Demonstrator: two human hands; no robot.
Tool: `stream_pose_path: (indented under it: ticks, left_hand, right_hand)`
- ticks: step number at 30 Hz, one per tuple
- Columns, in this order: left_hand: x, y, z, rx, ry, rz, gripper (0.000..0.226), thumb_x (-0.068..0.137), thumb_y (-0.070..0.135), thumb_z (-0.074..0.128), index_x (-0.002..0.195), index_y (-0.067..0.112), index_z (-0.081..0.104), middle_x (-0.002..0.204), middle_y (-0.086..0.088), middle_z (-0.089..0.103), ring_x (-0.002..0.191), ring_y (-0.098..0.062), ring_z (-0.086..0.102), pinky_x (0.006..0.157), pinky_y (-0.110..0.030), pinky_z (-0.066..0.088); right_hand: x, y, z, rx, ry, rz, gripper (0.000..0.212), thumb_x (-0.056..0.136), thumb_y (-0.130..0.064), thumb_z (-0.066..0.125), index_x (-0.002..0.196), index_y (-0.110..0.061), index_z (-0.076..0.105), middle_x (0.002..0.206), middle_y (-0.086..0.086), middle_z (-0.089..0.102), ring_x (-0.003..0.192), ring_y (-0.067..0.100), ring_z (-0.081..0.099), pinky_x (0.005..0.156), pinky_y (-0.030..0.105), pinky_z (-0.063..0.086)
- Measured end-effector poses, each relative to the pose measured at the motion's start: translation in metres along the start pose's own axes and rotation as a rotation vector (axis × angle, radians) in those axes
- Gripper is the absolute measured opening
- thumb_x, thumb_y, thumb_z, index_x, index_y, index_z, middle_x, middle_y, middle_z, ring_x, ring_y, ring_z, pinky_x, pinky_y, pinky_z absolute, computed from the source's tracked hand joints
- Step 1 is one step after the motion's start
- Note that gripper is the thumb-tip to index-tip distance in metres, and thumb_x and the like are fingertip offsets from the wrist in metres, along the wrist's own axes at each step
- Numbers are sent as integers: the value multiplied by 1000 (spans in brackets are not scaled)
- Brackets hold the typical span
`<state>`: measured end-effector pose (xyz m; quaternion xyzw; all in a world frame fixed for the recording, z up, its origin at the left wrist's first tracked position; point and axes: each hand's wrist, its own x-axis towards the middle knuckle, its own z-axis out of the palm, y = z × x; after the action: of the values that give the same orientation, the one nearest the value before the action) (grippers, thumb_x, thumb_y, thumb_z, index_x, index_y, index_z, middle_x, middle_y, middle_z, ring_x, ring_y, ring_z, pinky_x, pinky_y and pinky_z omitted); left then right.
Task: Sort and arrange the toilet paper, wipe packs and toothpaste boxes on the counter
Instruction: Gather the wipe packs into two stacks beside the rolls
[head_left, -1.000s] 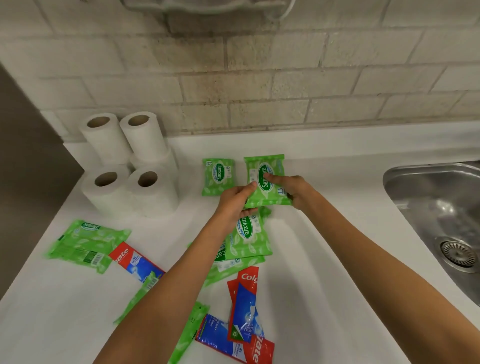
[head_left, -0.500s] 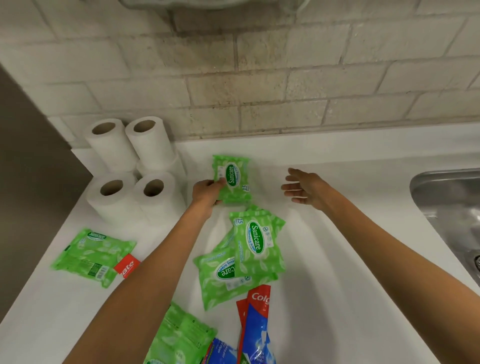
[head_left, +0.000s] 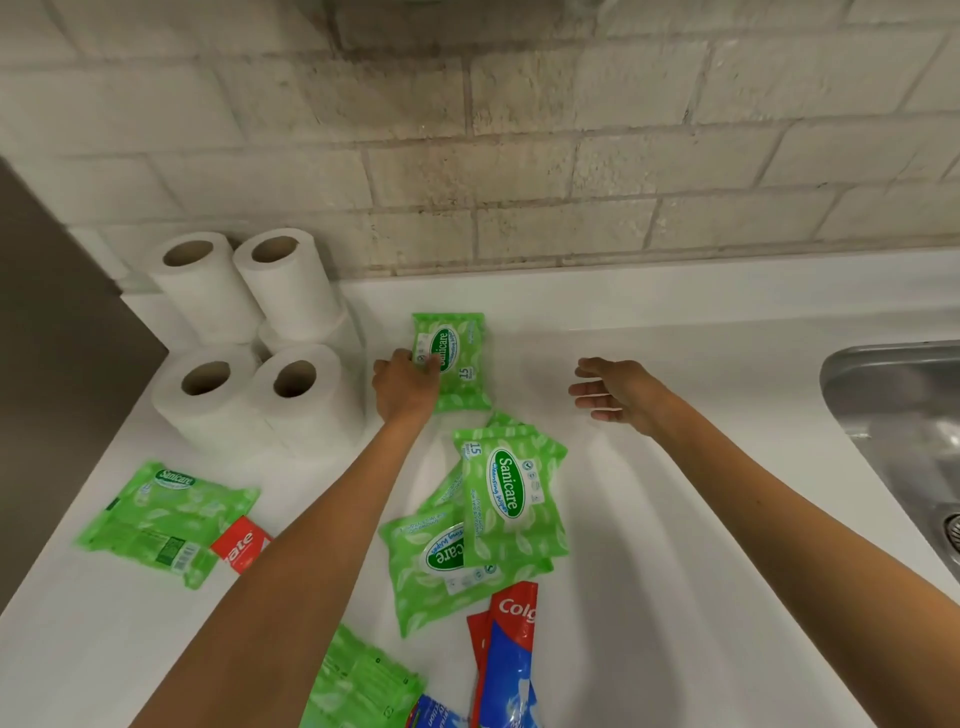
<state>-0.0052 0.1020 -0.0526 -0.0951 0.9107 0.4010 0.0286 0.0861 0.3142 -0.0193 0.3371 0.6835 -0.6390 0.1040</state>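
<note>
A green Sanicare wipe pack (head_left: 453, 360) is lying flat near the back of the white counter (head_left: 675, 519), just right of the toilet paper rolls (head_left: 249, 343); the left hand (head_left: 406, 387) is resting on its lower left edge, thumb and fingertips pinching that edge; whether a second pack is lying underneath it cannot be told. The right hand (head_left: 615, 389) is hovering to the right of the pack, well apart from it, fingers spread loosely and palm facing left, gripping nothing. The rolls are standing on end in a tight cluster at the back left corner, the rear ones sitting higher than the front two. Nearer the person, a loose heap of wipe packs (head_left: 488, 519) is lying overlapped between the two forearms; red and blue Colgate toothpaste boxes (head_left: 511, 660) are poking out just below that heap; another green pack (head_left: 358, 686) is lying at the bottom edge. Off to the left, a wipe pack (head_left: 166, 519) is partly covering another red toothpaste box (head_left: 241, 545). A steel sink (head_left: 904, 415) is set into the counter at the right; a pale brick wall (head_left: 519, 156) is rising behind.
</note>
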Motion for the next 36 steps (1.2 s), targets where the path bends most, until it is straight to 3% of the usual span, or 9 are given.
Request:
stream_pose_path:
  ticks: [3, 5, 12, 18, 22, 26, 31, 34, 36]
  left_hand:
    - [-9, -2, 7, 110, -54, 106, 85, 76, 52, 64, 142, 14, 27, 136, -17, 37, 126, -36, 38, 98, -44, 39]
    - [-14, -3, 12, 189, -87, 169, 97, 71, 56, 67, 146, 18, 18, 140, -16, 33, 129, -35, 34, 100, -45, 37]
    - [-13, 0, 20, 312, -82, 202, 96, 73, 60, 63, 146, 17, 20, 143, -18, 32, 131, -35, 32, 102, -48, 32]
    - [-9, 5, 19, 370, -92, 221, 94, 73, 64, 59, 145, 16, 23, 143, -19, 34, 131, -37, 32, 101, -50, 32]
    - [-6, 9, 12, 408, -188, 214, 97, 75, 67, 54, 148, 17, 14, 151, -19, 24, 137, -37, 25, 106, -54, 25]
    - [-18, 11, 1, 257, -210, 224, 91, 83, 66, 43, 149, 17, 3, 157, -19, 9, 145, -34, 10, 115, -52, 13]
    - [-60, 1, -18, -95, -74, 320, 66, 92, 43, 47, 143, 6, 28, 145, -19, 35, 134, -31, 35, 109, -36, 29]
    - [-82, -11, -26, -155, -88, 287, 56, 93, 36, 48, 140, 9, 34, 142, -16, 39, 129, -28, 41, 105, -31, 32]
    - [-91, -18, -29, -175, -97, 262, 53, 93, 34, 49, 138, 9, 37, 140, -15, 41, 127, -28, 43, 105, -32, 34]
  right_hand:
    - [0, 0, 5, -12, 4, 0, 19, 95, -31, 46, 101, -15, 55, 79, 0, 60, 67, 13, 54, 64, 25, 38]
    - [-1, 1, 8, -21, 3, 2, 17, 94, -30, 47, 97, -16, 56, 82, 1, 61, 67, 14, 54, 64, 25, 39]
    - [-4, 8, 11, -40, 15, 10, 15, 92, -25, 50, 101, -14, 56, 97, 8, 61, 66, 16, 55, 63, 25, 40]
    - [-10, 19, 15, -75, 16, -25, 13, 91, -19, 54, 98, -8, 56, 78, 7, 57, 59, 17, 51, 56, 24, 37]
    - [-20, 30, 22, -145, -13, -59, 13, 89, -16, 57, 95, -5, 59, 71, 6, 55, 56, 16, 49, 54, 24, 38]
    - [-33, 43, 31, -298, -64, -65, 22, 82, -25, 69, 81, -4, 61, 64, 7, 54, 50, 17, 47, 49, 24, 39]
    - [-49, 58, 49, -471, -99, -40, 45, 72, -32, 78, 51, -12, 44, 53, 5, 50, 43, 18, 46, 46, 24, 39]
    - [-56, 64, 55, -439, -61, -59, 38, 72, -25, 79, 57, -14, 46, 76, 12, 62, 68, 26, 59, 59, 30, 47]
    - [-59, 66, 56, -390, -59, -61, 28, 72, -22, 79, 65, -14, 53, 87, 14, 66, 76, 26, 62, 59, 29, 48]
